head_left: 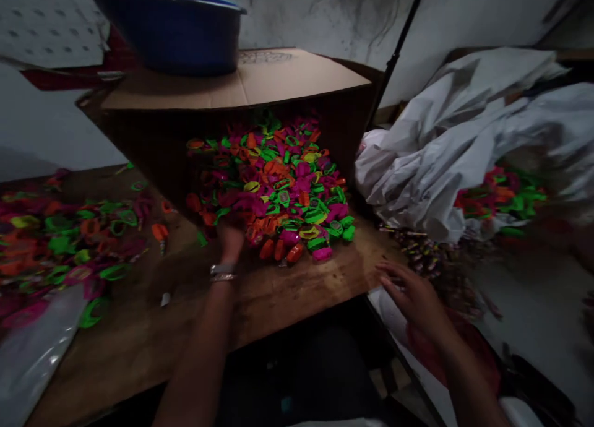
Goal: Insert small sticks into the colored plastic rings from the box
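A heap of small bright plastic toy watches (pixel 283 195), green, pink, orange and yellow, spills from a cardboard box (pixel 301 77) lying on its side. My left hand (pixel 231 234), with a metal band at the wrist, reaches into the lower left edge of the heap. Its fingers are dark and hidden among the pieces, so I cannot make out a hold. Off the table's front right edge, my right hand (pixel 413 294) hovers with its fingers stretched out and nothing in them.
A blue basin (pixel 185 31) stands on the box. More toy watches (pixel 60 235) lie spread at the left, beside a clear plastic bag (pixel 41 353). White sacks (pixel 431 142) slump at the right, above many small wrapped sticks (pixel 422 254). The wooden table (pixel 288 297) ends near my lap.
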{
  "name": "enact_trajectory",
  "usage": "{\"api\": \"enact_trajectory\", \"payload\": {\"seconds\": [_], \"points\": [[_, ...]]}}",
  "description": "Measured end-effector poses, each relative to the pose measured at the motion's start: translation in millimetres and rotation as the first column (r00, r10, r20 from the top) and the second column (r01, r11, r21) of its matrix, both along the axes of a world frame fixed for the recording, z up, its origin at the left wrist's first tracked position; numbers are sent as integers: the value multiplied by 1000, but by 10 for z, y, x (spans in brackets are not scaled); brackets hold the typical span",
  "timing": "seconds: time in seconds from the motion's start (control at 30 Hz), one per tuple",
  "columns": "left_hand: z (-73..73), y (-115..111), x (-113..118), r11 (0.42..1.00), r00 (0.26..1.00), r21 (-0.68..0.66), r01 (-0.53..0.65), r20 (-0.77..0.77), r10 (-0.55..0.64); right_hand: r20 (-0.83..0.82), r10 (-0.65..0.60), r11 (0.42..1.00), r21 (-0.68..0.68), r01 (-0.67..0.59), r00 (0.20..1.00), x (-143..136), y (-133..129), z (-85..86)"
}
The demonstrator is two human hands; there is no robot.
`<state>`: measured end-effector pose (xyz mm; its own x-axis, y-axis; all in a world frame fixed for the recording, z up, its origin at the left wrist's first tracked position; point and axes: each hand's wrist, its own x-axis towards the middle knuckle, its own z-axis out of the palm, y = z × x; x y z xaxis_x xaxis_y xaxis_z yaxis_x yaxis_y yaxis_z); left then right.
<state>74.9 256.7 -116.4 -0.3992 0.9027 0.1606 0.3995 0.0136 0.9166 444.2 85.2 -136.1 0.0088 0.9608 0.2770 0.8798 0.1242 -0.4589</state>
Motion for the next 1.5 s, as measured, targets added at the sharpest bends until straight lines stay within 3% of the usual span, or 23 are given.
{"api": "enact_trajectory", "payload": {"seconds": [0.13, 0.23, 0.33, 0.37, 0.4, 0.57, 0.67, 0.77, 0.87, 1.0, 1.03, 1.1, 1.2, 1.27, 1.33, 1.4, 1.5], "points": [[-52, -409, -13, 992, 978, -100, -76, 187, 94, 237, -106, 988, -82, 128, 966, 422, 480, -85], [-92, -859, 69, 989, 908, -145, 31, 418, 33, 311, -93, 987, -96, 128, 946, 495, 890, -114], [-75, -1218, 151, 977, 603, -67, 205, 794, -72, 374, -79, 987, -103, 126, 924, 425, 1143, -172], [-55, -1306, 164, 974, 526, -38, 223, 846, -88, 389, -83, 987, -98, 131, 918, 399, 1186, -200], [-30, -1382, 171, 973, 496, -26, 228, 863, -94, 399, -89, 987, -89, 135, 913, 379, 1215, -228], [128, -1654, 165, 949, 528, -31, 314, 837, -147, 382, -116, 990, -30, 138, 917, 324, 1280, -268], [210, -1762, 168, 926, 548, 10, 378, 804, -232, 344, -96, 994, -17, 108, 934, 257, 1312, -168], [248, -1831, 178, 920, 517, 88, 383, 804, -292, 304, -47, 999, -13, 53, 952, 115, 1299, -7], [225, -1843, 209, 939, 488, 105, 328, 832, -264, 264, -8, 1000, -10, 11, 965, -161, 1180, 180], [135, -1772, 293, 978, 605, 97, 183, 773, -190, 99, 124, 992, -24, -122, 987, -847, 761, 409], [115, -1749, 315, 984, 632, 103, 144, 756, -172, -174, 234, 970, -25, -242, 957, -1062, 615, 446], [91, -1716, 351, 990, 651, 117, 76, 746, -138, -647, 333, 900, 0, -437, 686, -1490, 311, 478], [99, -1716, 388, 993, 665, 112, 26, 740, -101, -934, 101, 834, -109, -542, 343, -1989, -60, 425], [124, -1753, 412, 996, 699, 79, 51, 709, -92, -975, -49, 826, -160, -540, 215, -2170, -194, 364], [149, -1813, 436, 994, 725, 45, 103, 680, -106, -983, -69, 862, -144, -486, 168, -2231, -235, 323], [161, -1886, 442, 986, 717, 25, 163, 684, -136, -981, -6, 898, -91, -430, 196, -2194, -214, 314], [149, -1995, 384, 950, 583, 76, 301, 774, -247, -942, 98, 912, -44, -409, 321, -2028, -147, 343]]}}
